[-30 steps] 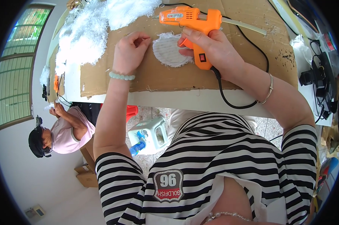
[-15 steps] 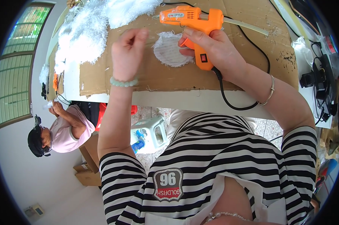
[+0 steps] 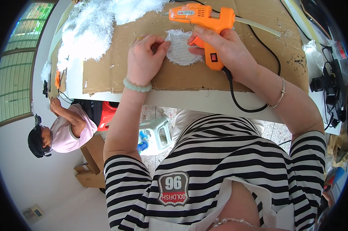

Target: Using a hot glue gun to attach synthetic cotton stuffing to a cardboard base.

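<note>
Clasping glue gun [image 3: 222, 20] beside cloth [image 3: 179, 48]: right hand [image 3: 229, 47] (likely for trigger [image 3: 197, 41] reach) | left hand [image 3: 145, 57]: cloth's left edge, can't tell if pinching

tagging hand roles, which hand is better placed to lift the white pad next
Probably the left hand: it is beside the pad with no tool, while the right hand grips the glue gun.

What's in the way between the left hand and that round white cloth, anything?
Nothing that I can see. The left hand is right by the left edge of the round white cloth; I can't tell if they touch. The orange glue gun is in the right hand, over on the other side.
</note>
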`<move>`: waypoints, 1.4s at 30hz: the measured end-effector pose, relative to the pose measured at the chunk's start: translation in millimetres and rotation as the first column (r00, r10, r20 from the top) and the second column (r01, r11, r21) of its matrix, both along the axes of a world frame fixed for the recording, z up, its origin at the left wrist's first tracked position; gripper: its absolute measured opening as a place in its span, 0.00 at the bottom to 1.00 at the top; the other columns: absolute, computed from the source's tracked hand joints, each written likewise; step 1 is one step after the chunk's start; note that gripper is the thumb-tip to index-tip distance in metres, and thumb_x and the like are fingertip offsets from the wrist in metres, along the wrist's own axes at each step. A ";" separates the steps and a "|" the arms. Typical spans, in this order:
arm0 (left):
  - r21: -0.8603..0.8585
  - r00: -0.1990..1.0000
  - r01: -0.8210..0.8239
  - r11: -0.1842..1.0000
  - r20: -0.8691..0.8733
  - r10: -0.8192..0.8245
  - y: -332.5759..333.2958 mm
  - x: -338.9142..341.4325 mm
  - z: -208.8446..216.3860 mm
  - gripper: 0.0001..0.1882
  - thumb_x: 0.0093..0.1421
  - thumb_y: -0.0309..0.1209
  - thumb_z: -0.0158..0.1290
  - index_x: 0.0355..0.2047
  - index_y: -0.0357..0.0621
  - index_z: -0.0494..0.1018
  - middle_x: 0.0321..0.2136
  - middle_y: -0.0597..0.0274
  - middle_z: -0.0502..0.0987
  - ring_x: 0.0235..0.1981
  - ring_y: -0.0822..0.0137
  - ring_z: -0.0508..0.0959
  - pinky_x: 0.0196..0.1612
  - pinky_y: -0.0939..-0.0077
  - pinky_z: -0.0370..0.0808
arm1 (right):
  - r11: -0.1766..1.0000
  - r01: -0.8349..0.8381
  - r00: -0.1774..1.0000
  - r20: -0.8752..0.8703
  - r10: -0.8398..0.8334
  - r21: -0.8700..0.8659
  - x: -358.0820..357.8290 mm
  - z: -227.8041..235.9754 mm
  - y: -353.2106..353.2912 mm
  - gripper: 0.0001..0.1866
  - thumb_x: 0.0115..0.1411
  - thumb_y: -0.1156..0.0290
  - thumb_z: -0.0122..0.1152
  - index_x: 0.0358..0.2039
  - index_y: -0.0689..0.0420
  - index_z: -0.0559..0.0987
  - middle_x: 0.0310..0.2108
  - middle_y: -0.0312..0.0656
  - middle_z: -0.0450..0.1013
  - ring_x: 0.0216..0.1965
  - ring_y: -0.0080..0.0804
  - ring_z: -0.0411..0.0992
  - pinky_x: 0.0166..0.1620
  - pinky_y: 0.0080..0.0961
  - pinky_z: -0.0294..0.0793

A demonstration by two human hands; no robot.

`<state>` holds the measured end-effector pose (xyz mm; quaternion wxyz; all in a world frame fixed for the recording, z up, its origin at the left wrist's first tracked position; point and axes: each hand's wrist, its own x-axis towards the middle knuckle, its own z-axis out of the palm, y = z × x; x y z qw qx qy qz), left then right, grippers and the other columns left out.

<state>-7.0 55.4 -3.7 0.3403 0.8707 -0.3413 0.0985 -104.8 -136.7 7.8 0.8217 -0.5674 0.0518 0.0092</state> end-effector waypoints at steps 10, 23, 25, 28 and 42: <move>-0.097 0.997 -0.073 0.993 -0.017 0.072 14.2 -4.0 10.9 0.03 0.51 0.26 0.56 0.25 0.40 0.76 0.22 0.55 0.76 0.22 0.57 0.74 0.31 0.68 0.69 | 1.000 -0.012 1.000 -0.004 0.012 -0.014 -1.6 1.9 -0.7 0.20 0.62 0.56 0.56 0.44 0.60 0.73 0.38 0.37 0.73 0.39 0.23 0.72 0.45 0.21 0.74; 0.139 0.975 0.040 0.989 0.211 -0.069 -2.6 -23.1 6.7 0.06 0.50 0.26 0.58 0.21 0.41 0.72 0.18 0.58 0.72 0.22 0.56 0.72 0.33 0.66 0.69 | 1.000 0.000 1.000 0.011 0.001 -0.025 -0.6 -1.9 -0.7 0.21 0.61 0.56 0.57 0.45 0.60 0.73 0.38 0.37 0.73 0.38 0.23 0.73 0.43 0.20 0.74; 0.156 0.967 0.043 0.987 0.241 -0.080 -4.6 -20.7 6.7 0.06 0.50 0.27 0.58 0.21 0.41 0.71 0.18 0.58 0.72 0.22 0.56 0.72 0.33 0.65 0.69 | 1.000 0.001 1.000 0.011 0.000 -0.024 -1.6 -0.9 -0.3 0.21 0.61 0.56 0.57 0.45 0.61 0.73 0.38 0.37 0.73 0.38 0.23 0.73 0.43 0.20 0.74; 0.219 0.949 0.053 0.974 0.291 -0.117 -7.2 -19.3 9.9 0.07 0.50 0.27 0.58 0.20 0.41 0.71 0.18 0.58 0.72 0.22 0.56 0.72 0.33 0.65 0.69 | 1.000 0.004 1.000 0.022 -0.003 -0.014 -1.5 -0.2 0.0 0.21 0.61 0.56 0.57 0.44 0.61 0.73 0.38 0.37 0.73 0.38 0.23 0.73 0.44 0.21 0.75; 0.133 0.939 0.097 0.986 0.317 -0.135 -8.6 15.2 8.3 0.13 0.49 0.18 0.49 0.34 0.42 0.78 0.29 0.56 0.77 0.34 0.53 0.75 0.40 0.63 0.70 | 0.994 0.049 0.999 0.016 -0.051 0.094 -0.2 -0.1 0.9 0.18 0.63 0.57 0.53 0.45 0.58 0.73 0.38 0.37 0.72 0.41 0.26 0.72 0.45 0.26 0.76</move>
